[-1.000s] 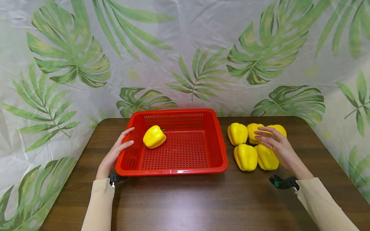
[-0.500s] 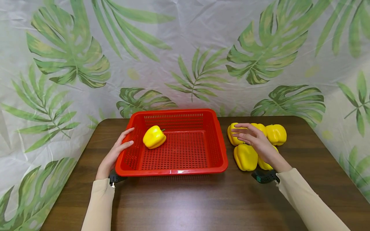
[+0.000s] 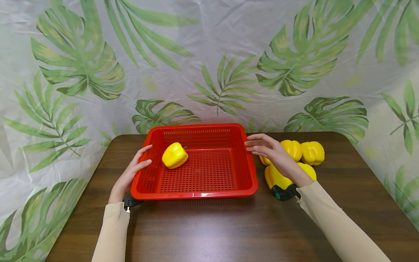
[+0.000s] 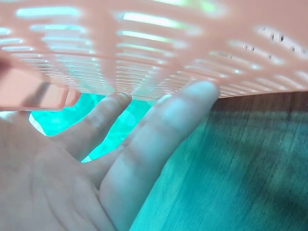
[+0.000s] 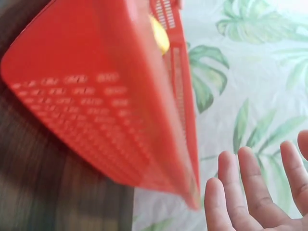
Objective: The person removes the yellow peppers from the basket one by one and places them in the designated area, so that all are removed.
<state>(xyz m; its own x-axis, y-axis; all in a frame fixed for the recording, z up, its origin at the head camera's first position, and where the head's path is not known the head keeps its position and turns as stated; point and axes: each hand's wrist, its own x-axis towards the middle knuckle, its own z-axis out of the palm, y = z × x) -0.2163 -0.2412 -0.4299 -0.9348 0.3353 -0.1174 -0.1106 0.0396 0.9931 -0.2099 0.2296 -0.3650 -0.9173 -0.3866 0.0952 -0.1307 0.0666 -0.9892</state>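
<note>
My left hand (image 3: 127,176) holds the left rim of a red plastic basket (image 3: 196,195), thumb over the rim. In the left wrist view, the fingers (image 4: 149,139) lie against the slotted outer wall. One yellow bell pepper (image 3: 175,155) lies inside the basket, at the left. My right hand (image 3: 273,153), fingers spread and holding nothing, is at the basket's right rim. In the right wrist view, a gap separates its fingertips from the rim; contact is unclear in the head view. It partly covers several yellow bell peppers (image 3: 312,153) on the table.
A dark wooden table (image 3: 203,233) carries everything. Behind it hangs a pale cloth (image 3: 229,40) printed with green leaves. Each wrist wears a black camera mount; the right one (image 3: 284,192) overlaps the front peppers.
My right hand has moved left from above the loose peppers to the basket's right rim, its fingers staying extended. The left hand, basket and peppers have not moved.
</note>
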